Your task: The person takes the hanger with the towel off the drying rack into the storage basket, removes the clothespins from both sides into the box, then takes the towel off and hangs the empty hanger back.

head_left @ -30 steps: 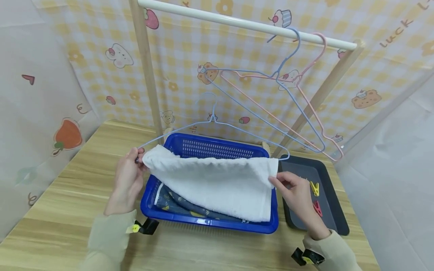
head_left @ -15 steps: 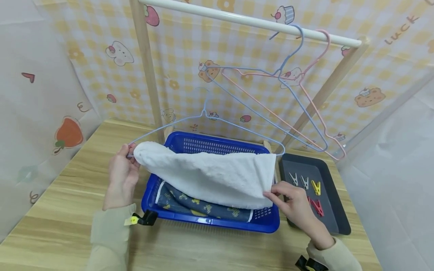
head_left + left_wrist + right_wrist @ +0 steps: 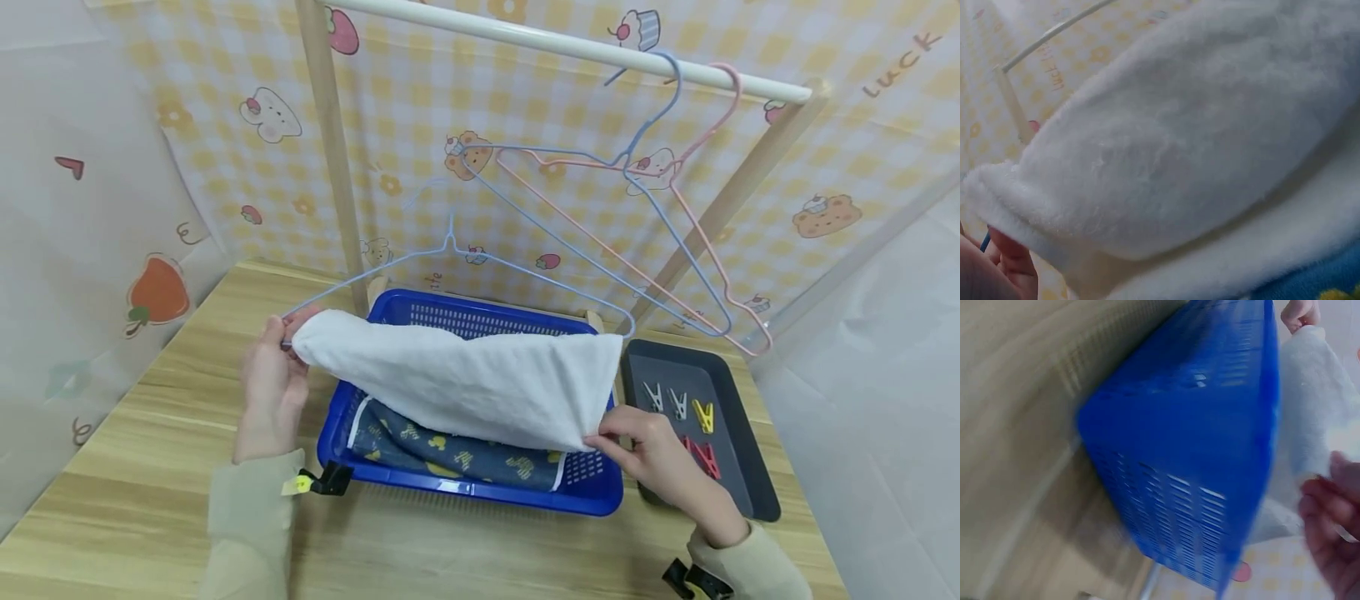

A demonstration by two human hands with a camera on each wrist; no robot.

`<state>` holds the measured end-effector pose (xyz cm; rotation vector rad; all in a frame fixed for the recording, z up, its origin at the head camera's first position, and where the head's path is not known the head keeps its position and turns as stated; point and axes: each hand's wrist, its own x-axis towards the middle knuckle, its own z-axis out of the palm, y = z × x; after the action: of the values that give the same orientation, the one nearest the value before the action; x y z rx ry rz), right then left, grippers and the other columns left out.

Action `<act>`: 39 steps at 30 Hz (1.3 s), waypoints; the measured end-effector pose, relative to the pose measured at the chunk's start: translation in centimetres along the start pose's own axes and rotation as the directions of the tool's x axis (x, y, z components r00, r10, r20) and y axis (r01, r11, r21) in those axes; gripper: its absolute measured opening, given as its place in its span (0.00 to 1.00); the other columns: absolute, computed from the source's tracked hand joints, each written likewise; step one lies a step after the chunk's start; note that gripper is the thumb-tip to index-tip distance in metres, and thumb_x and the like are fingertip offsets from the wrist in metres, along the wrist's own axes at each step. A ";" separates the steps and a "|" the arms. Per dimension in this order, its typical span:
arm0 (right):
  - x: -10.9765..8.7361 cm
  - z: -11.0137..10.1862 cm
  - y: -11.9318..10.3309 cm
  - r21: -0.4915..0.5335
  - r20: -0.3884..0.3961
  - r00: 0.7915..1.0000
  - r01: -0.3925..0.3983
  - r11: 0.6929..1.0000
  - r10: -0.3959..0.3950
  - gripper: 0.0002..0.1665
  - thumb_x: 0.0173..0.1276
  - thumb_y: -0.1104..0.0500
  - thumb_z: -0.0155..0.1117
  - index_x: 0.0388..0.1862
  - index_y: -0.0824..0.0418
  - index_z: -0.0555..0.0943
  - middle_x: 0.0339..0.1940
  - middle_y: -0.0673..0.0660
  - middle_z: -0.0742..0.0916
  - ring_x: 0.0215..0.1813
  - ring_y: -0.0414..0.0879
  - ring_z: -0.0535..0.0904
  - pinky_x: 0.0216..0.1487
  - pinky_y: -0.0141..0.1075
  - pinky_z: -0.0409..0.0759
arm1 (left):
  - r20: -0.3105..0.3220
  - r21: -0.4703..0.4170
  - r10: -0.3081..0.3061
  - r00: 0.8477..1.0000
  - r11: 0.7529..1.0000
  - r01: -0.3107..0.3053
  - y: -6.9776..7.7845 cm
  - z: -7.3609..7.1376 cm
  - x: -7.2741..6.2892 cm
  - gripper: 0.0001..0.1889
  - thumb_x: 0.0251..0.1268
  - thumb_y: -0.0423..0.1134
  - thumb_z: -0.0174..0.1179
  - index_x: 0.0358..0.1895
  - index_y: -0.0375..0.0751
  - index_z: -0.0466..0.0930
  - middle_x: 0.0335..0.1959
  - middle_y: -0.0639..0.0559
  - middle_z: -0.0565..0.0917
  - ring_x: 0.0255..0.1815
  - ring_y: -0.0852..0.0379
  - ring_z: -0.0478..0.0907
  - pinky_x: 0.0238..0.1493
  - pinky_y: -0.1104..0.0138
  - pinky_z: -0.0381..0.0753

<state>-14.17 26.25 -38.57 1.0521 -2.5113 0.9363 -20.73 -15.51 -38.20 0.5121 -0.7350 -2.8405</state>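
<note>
A white towel (image 3: 457, 375) drapes over the lower bar of a light blue wire hanger (image 3: 540, 277), above a blue plastic basket (image 3: 480, 493). My left hand (image 3: 273, 375) grips the hanger's left corner, beside the towel's edge. With thumb and fingers my right hand (image 3: 652, 450) pinches the towel's lower right corner and draws it outward. In the right wrist view the right hand (image 3: 1335, 519) holds that corner near the basket wall (image 3: 1172, 437). Inside the basket lies a dark blue cloth (image 3: 450, 454) with yellow figures and a white edge. The hanger's bottom bar is mostly hidden by the towel.
A white rail (image 3: 525, 35) on wooden posts carries a blue hanger (image 3: 667, 217) and a pink hanger (image 3: 708, 242). To the right of the basket is a dark grey tray (image 3: 742, 450) holding several clothespins (image 3: 703, 416). Wood-grain table (image 3: 150, 450) surrounds the basket.
My left hand has moved left with the hanger. The right hand has slid down to the towel's lower corner, and the towel has lifted, showing more of the dark blue cloth beneath.
</note>
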 end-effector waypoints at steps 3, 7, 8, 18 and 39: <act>0.8 -0.7 -0.4 0.001 -0.014 0.989 -0.145 0.989 0.145 0.13 0.49 0.69 0.74 0.31 0.56 0.82 0.24 0.46 0.84 0.24 0.32 0.76 0.20 0.24 0.74 | 0.082 0.094 0.047 0.995 0.994 -0.055 -0.5 -0.1 -0.5 0.19 0.77 0.39 0.35 0.35 0.30 0.72 0.27 0.43 0.86 0.28 0.57 0.83 0.26 0.72 0.79; 2.2 -1.3 -0.9 0.089 -0.173 0.912 -0.361 0.928 0.372 0.03 0.58 0.68 0.67 0.30 0.62 0.82 0.17 0.46 0.81 0.18 0.34 0.73 0.16 0.26 0.69 | 0.112 0.198 0.098 0.989 0.973 -0.119 -1.3 -0.1 -1.0 0.18 0.76 0.39 0.38 0.35 0.31 0.75 0.27 0.46 0.86 0.30 0.58 0.82 0.28 0.74 0.79; 2.5 -1.3 -0.9 0.117 -0.218 0.887 -0.391 0.913 0.407 0.03 0.61 0.69 0.65 0.29 0.63 0.81 0.15 0.46 0.80 0.16 0.35 0.71 0.14 0.28 0.67 | 0.100 0.205 0.104 0.989 0.971 -0.123 -1.5 -0.1 -1.0 0.18 0.76 0.39 0.39 0.36 0.30 0.75 0.27 0.46 0.86 0.30 0.58 0.82 0.28 0.74 0.79; 2.0 0.4 -0.6 -0.012 -0.294 0.944 -0.157 0.987 0.147 0.17 0.55 0.76 0.64 0.18 0.56 0.76 0.11 0.42 0.65 0.13 0.31 0.57 0.12 0.23 0.55 | -0.151 0.063 0.139 0.979 0.989 -0.130 -2.5 1.6 -0.8 0.17 0.76 0.38 0.40 0.39 0.29 0.76 0.24 0.44 0.86 0.40 0.56 0.81 0.36 0.72 0.79; -0.2 1.5 -1.5 0.038 -0.270 0.952 0.159 0.987 -0.143 0.16 0.69 0.55 0.60 0.19 0.56 0.78 0.16 0.46 0.75 0.19 0.34 0.67 0.19 0.20 0.63 | -0.235 -0.061 0.066 0.970 0.995 -0.082 -2.0 1.3 0.7 0.16 0.76 0.39 0.42 0.35 0.30 0.73 0.23 0.43 0.85 0.30 0.55 0.84 0.31 0.71 0.82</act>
<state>-12.97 24.59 -39.07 1.0417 -2.1655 1.0374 -22.05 -13.40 -38.29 0.7728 -0.5957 -2.6655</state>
